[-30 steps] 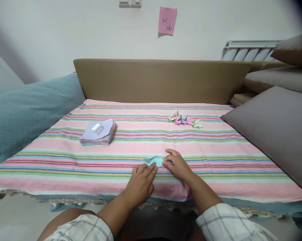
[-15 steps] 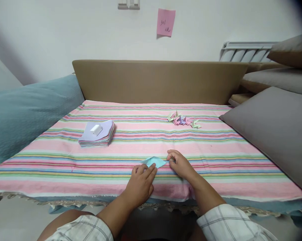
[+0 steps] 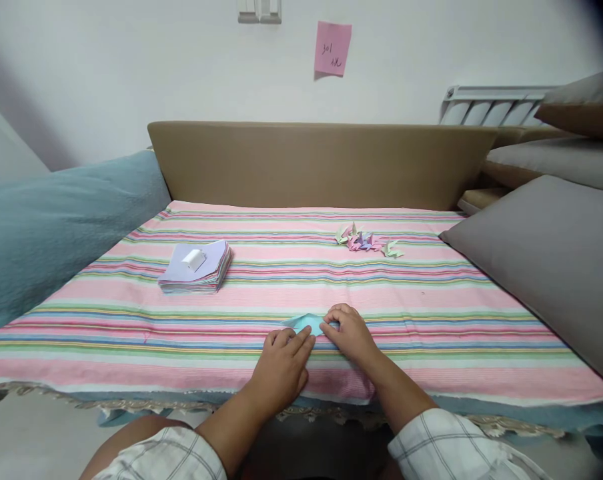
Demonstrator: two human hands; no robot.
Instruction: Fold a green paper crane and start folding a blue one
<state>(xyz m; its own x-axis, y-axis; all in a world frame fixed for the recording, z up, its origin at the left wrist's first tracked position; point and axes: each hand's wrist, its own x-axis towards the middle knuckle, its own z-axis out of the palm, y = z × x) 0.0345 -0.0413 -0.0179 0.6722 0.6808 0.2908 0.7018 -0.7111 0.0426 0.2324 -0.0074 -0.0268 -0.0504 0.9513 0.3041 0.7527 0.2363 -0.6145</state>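
Observation:
A small folded piece of light-blue paper lies on the striped cloth in front of me, its pointed left end free. My left hand rests over its lower edge, with the index and middle fingers stretched out and pressing it down. At the paper's right corner, my right hand has its thumb and forefinger brought together in a pinch. The fingers partly cover that corner. Farther back, several folded paper cranes in pink, green and purple sit in a cluster.
To the left stands a stack of paper sheets with a small white block on top. The striped cloth covers the surface. A blue bolster, a brown backboard and grey cushions border it.
My right hand has moved left from beside the paper, and its thumb and forefinger have closed at the right corner. My left hand stays on the paper.

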